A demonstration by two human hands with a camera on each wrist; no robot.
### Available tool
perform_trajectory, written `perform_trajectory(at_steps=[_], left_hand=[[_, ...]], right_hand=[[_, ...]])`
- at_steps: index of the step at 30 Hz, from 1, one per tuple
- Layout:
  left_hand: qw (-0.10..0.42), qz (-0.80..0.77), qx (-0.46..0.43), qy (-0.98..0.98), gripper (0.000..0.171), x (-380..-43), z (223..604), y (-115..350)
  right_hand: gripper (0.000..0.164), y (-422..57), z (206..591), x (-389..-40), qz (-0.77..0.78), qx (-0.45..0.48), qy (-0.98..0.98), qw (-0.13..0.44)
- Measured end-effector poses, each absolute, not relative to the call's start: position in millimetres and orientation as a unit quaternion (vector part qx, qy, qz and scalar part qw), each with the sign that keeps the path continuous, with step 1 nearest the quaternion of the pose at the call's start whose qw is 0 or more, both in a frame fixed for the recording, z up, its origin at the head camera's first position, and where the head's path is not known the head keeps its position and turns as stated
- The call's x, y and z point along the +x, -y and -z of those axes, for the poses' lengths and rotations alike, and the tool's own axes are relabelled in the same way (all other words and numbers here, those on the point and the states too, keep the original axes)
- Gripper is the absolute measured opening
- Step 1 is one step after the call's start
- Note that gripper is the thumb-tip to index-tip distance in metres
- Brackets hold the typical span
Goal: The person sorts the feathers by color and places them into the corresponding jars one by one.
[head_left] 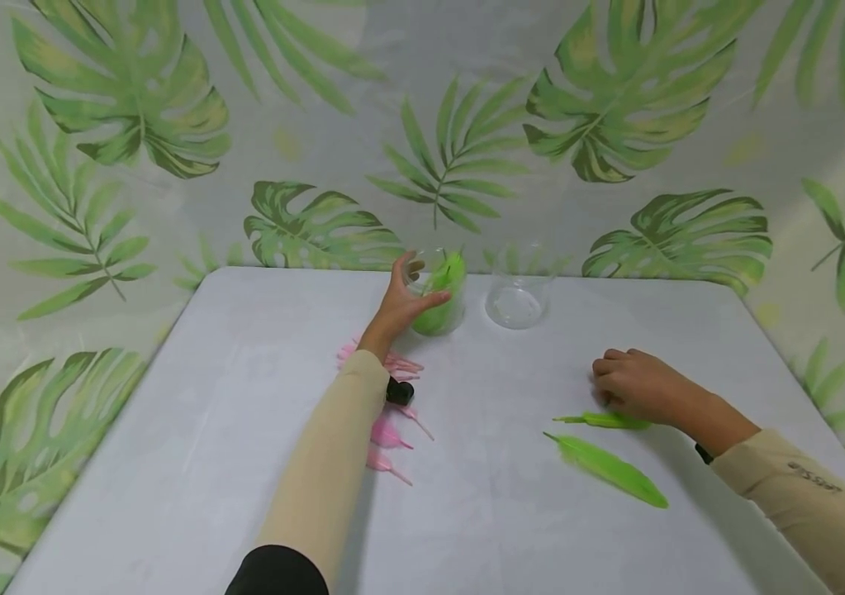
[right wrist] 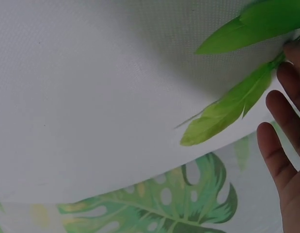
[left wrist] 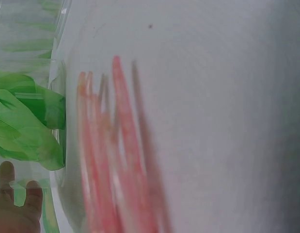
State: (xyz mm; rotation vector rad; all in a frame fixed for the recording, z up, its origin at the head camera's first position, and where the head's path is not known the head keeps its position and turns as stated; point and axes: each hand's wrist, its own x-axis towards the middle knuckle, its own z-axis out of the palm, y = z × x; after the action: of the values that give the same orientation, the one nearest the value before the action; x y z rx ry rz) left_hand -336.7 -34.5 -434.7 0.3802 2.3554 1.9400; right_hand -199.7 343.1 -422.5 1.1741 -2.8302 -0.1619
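My left hand [head_left: 401, 302] grips a clear jar [head_left: 459, 310] at the back of the table, thumb on the near side. Several green feathers [head_left: 437, 289] stand inside it. On the right, my right hand [head_left: 639, 384] is low over the table with its fingers curled. In the right wrist view, its thumb and forefinger pinch the quill end of a green feather [right wrist: 227, 109]. A second green feather [right wrist: 261, 26] shows beside it. Just below that hand in the head view lies a green feather [head_left: 611, 421], and nearer still another green feather [head_left: 615, 471].
A second clear jar [head_left: 515, 306] stands right of the gripped one. Pink feathers [head_left: 388, 431] lie left of centre, partly under the left forearm; pink quills [left wrist: 123, 97] show close up in the left wrist view. A leaf-print cloth [head_left: 452, 157] hangs behind the white table [head_left: 496, 512].
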Motion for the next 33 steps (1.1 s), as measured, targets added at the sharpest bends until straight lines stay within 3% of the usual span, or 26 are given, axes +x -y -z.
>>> perform_trajectory(at_steps=[9,13,26,33], left_hand=[[0.032,-0.633,0.128,-0.763,0.1,-337.0,439.8,36.3],[0.029,-0.633,0.138,-0.761,0.098,-337.5,440.4,36.0],[0.056,-0.644,0.135,-0.751,0.101,-330.9,424.9,37.2],[0.044,-0.64,0.134,-0.755,0.1,-331.0,426.0,36.7]], right_hand=[[0.039,-341.7,428.7,-200.6,0.06,0.378,0.923,0.038],[0.034,-343.8,431.5,-200.9,0.064,0.382,0.92,0.049],[0.025,-360.2,438.1,-209.0,-0.001,0.424,0.888,0.177],[0.034,-370.7,419.9,-216.3,-0.022,0.392,0.896,0.206]])
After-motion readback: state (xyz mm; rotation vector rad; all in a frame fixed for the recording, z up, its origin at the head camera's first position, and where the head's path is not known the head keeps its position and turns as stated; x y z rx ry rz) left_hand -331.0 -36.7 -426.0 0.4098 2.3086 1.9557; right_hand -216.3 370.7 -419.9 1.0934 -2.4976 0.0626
